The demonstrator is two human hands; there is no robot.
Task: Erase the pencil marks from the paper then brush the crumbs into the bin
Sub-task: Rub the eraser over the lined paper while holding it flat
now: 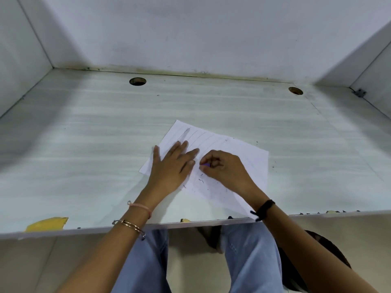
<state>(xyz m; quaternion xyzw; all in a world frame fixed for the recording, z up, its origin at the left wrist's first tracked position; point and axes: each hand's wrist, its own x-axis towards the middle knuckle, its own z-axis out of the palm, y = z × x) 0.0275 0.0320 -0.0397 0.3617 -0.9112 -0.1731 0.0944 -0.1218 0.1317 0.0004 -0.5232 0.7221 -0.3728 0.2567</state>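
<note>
Erasing step, mid-way by the look of it. The lined paper [243,153] lies skewed on the table [84,144], its near corner reaching the front edge. The left hand [172,166] lies flat on the sheet's left part, fingers straight and spread, pinning it and gripping nothing. The right hand [224,166] is curled, its fingertips pinching a small purple eraser [207,165] down on the middle of the sheet, just beside the left fingertips. Dark crumbs [201,181] are scattered on the paper nearer the person, with a few specks on the table to the right.

To do it well: rub in short strokes away from the pinning hand so the sheet doesn't buckle or tear, use light pressure, and shift the flat hand close to each new patch. A dark stroke near the far corner [187,130] may need work too. The bin is not in view.
</note>
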